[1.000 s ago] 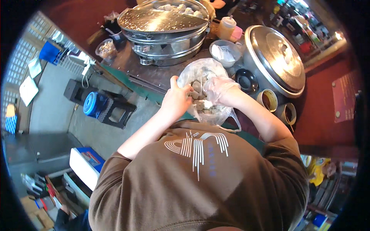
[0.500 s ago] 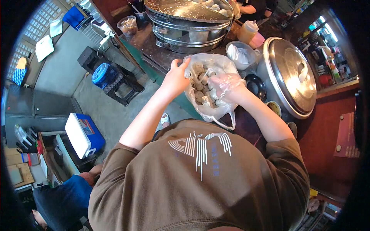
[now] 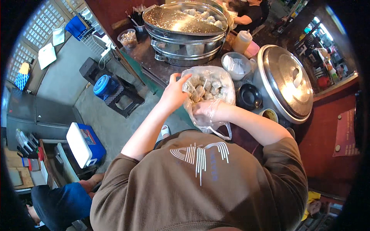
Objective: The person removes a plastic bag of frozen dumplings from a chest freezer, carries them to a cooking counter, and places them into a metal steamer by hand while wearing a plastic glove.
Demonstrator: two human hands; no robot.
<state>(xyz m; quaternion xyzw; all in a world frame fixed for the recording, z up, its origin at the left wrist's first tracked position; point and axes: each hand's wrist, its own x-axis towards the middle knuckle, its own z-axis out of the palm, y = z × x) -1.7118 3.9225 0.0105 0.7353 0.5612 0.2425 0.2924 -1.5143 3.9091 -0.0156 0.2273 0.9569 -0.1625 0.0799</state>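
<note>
A clear plastic bag (image 3: 227, 82) stands wide-mouthed in front of me with many pale greyish dumplings (image 3: 208, 89) inside. My left hand (image 3: 175, 94) grips the bag's left rim, a finger and the thumb raised at the edge. My right hand (image 3: 210, 111) wears a thin clear plastic glove and reaches into the near side of the bag. Its fingers are hidden down among the dumplings and the plastic, so I cannot make out what they hold. A loop of the bag's handle (image 3: 227, 133) hangs toward me.
Beyond the bag stands a round metal steamer (image 3: 185, 50) with dumplings under a half-open lid. At right are a large lidded pot (image 3: 285, 81), a black bowl (image 3: 249, 96), a plastic tub (image 3: 236, 63) and a sauce bottle (image 3: 242, 41). Another person's arm (image 3: 243, 19) shows behind the steamer.
My right hand has moved nearer and to the left, deeper into the bag's near side, uncovering dumplings at the far side. My left hand stays on the rim.
</note>
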